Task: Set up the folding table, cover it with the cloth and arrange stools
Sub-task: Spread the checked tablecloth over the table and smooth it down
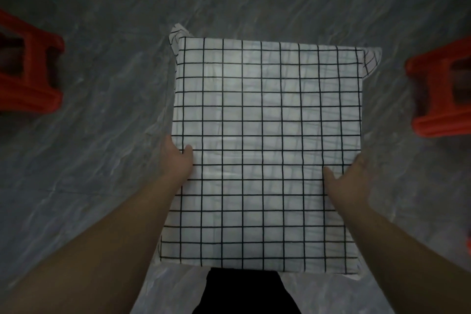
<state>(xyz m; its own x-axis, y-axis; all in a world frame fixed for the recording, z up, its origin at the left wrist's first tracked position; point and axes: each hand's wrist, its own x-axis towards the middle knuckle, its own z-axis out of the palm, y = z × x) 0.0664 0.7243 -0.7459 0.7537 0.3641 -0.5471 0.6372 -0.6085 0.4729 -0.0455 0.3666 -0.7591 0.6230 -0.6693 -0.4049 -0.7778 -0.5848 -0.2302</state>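
Fingers [357,162] hold the edges of a white, black-gridded cloth [265,109]

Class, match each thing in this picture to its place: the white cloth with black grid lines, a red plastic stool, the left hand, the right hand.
Things:
1. white cloth with black grid lines
2. red plastic stool
3. left hand
4. right hand

Places:
a. at the cloth's left edge, thumb on top
b. spread flat in the middle, far corners hanging
c. on the cloth near its right edge
d. on the grey floor, off to one side

Pairs: 1-b, 2-d, 3-a, 4-c
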